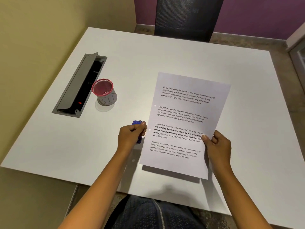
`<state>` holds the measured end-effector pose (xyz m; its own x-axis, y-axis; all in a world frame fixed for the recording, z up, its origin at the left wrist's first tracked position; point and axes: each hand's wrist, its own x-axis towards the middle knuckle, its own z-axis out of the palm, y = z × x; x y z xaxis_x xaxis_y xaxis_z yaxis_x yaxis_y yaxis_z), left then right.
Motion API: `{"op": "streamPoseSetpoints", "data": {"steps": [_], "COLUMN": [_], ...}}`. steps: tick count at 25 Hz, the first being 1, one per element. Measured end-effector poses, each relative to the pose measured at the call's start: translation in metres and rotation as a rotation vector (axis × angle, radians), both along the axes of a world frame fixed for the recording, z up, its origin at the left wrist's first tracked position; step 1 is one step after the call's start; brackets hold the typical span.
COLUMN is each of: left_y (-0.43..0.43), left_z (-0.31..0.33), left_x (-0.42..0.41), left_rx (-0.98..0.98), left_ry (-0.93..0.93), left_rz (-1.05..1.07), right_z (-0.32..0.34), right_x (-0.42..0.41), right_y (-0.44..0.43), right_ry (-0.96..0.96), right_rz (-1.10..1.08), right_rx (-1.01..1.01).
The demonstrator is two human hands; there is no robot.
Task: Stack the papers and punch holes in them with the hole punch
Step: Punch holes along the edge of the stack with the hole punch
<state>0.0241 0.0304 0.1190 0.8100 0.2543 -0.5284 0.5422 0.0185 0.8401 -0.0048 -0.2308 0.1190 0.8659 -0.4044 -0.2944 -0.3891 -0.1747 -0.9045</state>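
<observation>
Left grip clutching hole punch, papers beside

White papers, black print; blue hole punch; red mesh cup; white table.

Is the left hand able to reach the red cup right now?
Probably not yet. The left hand is closed around the blue hole punch, so it is busy. The table between it and the red cup lies bare, though.

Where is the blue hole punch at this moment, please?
In the head view, the blue hole punch is gripped in the left hand, against the left edge of the papers.
</observation>
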Motion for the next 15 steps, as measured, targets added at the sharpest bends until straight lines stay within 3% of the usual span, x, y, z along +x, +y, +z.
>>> {"op": "streamPoseSetpoints", "data": {"steps": [6,15], "left_y": [0.013,-0.012], "left_z": [0.014,0.035], "left_x": [0.011,0.039], "left_rx": [-0.024,0.041], "left_ry": [-0.074,-0.170], "left_rz": [0.078,-0.086], "right_z": [0.005,0.015], "right_x": [-0.001,-0.003], "right_y": [0.000,0.005], "right_ry": [-0.035,-0.076], "right_rz": [-0.007,0.034], "right_rx": [0.026,0.011]}}
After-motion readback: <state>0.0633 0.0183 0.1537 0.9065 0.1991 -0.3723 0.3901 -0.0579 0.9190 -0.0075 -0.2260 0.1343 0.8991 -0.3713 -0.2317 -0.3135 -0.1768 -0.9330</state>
